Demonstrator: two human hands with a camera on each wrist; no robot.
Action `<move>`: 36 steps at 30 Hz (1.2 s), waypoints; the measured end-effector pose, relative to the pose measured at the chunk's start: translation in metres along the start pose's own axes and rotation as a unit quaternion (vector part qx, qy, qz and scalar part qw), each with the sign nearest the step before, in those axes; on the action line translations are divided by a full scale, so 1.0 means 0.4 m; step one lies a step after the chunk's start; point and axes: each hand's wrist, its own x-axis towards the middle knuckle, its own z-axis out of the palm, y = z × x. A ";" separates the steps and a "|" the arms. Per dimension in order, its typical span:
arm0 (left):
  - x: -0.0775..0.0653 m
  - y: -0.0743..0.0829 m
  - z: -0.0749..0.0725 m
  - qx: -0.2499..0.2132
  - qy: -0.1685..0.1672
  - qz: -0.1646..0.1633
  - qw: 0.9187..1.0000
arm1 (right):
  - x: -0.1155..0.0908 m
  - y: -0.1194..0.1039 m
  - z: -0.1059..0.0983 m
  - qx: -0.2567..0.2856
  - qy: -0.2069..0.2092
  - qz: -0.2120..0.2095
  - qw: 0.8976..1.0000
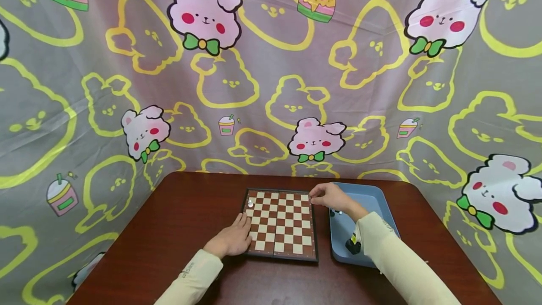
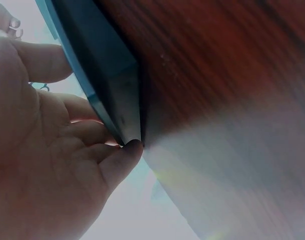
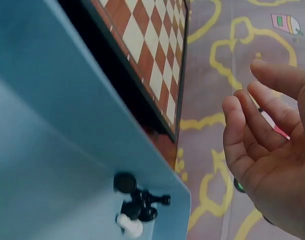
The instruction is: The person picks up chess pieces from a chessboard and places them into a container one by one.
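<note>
A brown and cream chessboard (image 1: 277,225) with a dark rim lies on the table. One small white chess piece (image 1: 251,203) stands near its far left corner. My left hand (image 1: 234,238) rests on the board's left edge, fingers extended; in the left wrist view its fingers touch the dark side of the board. Above the board's far right corner is my right hand (image 1: 329,196). In the right wrist view its fingers (image 3: 235,117) are loosely bent, thumb apart from them, and nothing shows between them.
A blue tray (image 1: 383,196) stands right of the board, partly under my right forearm. Black chess pieces (image 3: 137,200) and a white piece (image 3: 130,226) lie in its corner. A black object with a yellow patch (image 1: 353,244) sits nearer. A patterned curtain (image 1: 262,107) hangs behind the table.
</note>
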 end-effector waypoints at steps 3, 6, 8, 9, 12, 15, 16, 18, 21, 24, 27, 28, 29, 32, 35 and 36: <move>-0.001 0.000 0.004 0.000 0.000 0.003 1.000 | 0.015 -0.006 0.019 0.007 -0.003 0.004 1.000; -0.002 0.003 0.009 -0.001 -0.002 0.005 1.000 | 0.025 -0.010 0.035 0.014 -0.007 0.000 1.000; -0.001 0.005 0.012 0.000 -0.002 0.007 1.000 | 0.028 -0.016 0.044 0.015 -0.009 -0.006 1.000; 0.000 0.006 0.012 0.001 -0.003 0.008 1.000 | 0.028 -0.019 0.048 0.013 -0.010 -0.009 1.000; 0.003 0.007 0.009 0.004 -0.001 0.008 1.000 | 0.032 -0.032 0.061 0.008 -0.013 -0.020 1.000; 0.005 0.005 0.004 0.006 -0.003 0.008 1.000 | 0.037 -0.041 0.076 0.009 -0.020 -0.027 0.999; 0.005 0.004 0.003 0.008 -0.003 0.009 1.000 | 0.039 -0.042 0.082 0.011 -0.022 -0.028 0.999; 0.006 0.004 0.001 0.010 -0.004 0.008 1.000 | 0.043 -0.044 0.094 0.016 -0.028 -0.035 0.999; 0.007 0.003 -0.001 0.013 -0.005 0.006 1.000 | 0.051 -0.049 0.111 0.021 -0.035 -0.040 0.998; 0.008 0.003 -0.002 0.009 -0.005 0.004 1.000 | 0.059 -0.057 0.126 0.027 -0.039 -0.043 0.998; 0.009 0.002 -0.001 0.006 -0.005 0.004 1.000 | 0.066 -0.068 0.141 0.032 -0.043 -0.044 0.998; 0.009 0.001 0.000 0.006 -0.004 0.004 1.000 | 0.068 -0.073 0.145 0.034 -0.045 -0.040 0.998; 0.009 0.001 0.001 0.007 -0.004 0.004 1.000 | 0.071 -0.075 0.150 0.035 -0.047 -0.040 0.998; 0.008 -0.001 0.001 0.008 -0.002 0.004 1.000 | 0.083 -0.078 0.164 0.038 -0.047 -0.039 0.997; 0.007 -0.001 0.000 0.007 -0.001 0.003 1.000 | 0.097 -0.077 0.179 0.043 -0.045 -0.039 0.997; 0.007 -0.001 0.000 0.006 -0.002 0.002 1.000 | 0.101 -0.077 0.186 0.046 -0.045 -0.039 0.997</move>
